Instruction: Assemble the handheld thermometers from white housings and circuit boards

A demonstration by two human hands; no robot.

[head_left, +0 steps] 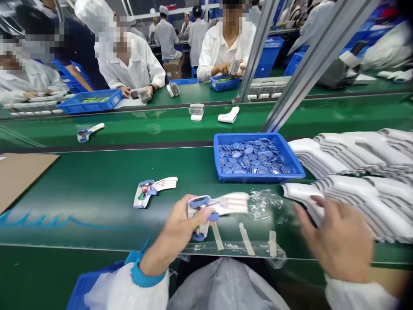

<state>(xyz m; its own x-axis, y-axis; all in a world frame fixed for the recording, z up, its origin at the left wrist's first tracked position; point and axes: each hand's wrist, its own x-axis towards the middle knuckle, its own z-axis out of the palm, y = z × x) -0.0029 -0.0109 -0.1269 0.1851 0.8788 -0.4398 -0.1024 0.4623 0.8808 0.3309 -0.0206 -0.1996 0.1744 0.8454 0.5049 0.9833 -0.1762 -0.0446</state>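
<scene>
My left hand (182, 228) grips a white plastic pistol-shaped device housing (222, 204), open with blue parts and thin wires inside. My right hand (337, 241) is slightly blurred, with its fingers apart, at the near end of a stack of white housings (364, 206). Its fingertips are at or very close to the nearest housing. A similar open housing (155, 187) with red and green wires lies on the green conveyor belt (97, 206), left of my hands. A crumpled clear plastic bag (264, 204) lies just right of the held housing.
A blue tray (226, 144) holds several round blue parts. Tape strips (247, 239) cling to the belt's near edge. Brown cardboard (22, 176) lies at left. Beyond a second belt, co-workers in white coats handle housings at blue trays. Metal posts (318, 64) rise at right.
</scene>
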